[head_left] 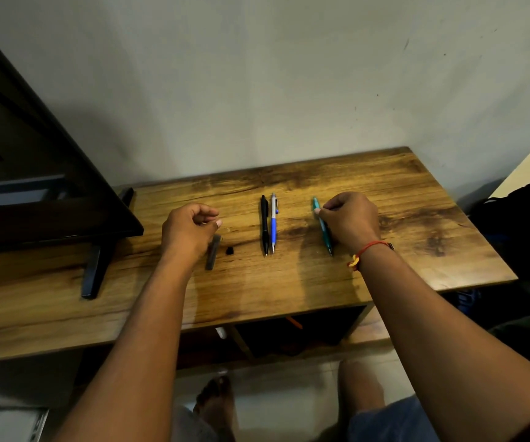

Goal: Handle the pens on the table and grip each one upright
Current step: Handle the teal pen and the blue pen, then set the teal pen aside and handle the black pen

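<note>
Pens get stood up one at a time, and the green pen [322,228] is the one being picked now. The right fingers [333,202] are curled round its top half, with the thumb pressed on its side. It lies almost flat, tip pointing back at the person, and I cannot tell if it is off the bench [416,218] yet. To do this well, I think the right hand [349,218] should pinch it snugly, lift it a little, then turn the wrist so the pen points straight up. A loose pinch could let it slip. The black pen [265,224] and blue pen [273,224] lie side by side nearby in the middle, so the lift should go up, not sideways. Further off, the left fingers [206,212] are curled too. A blurry gray pen [212,253] shows just under that hand, but I cannot tell if they hold it. A small black cap [230,250] lies beside it.
</note>
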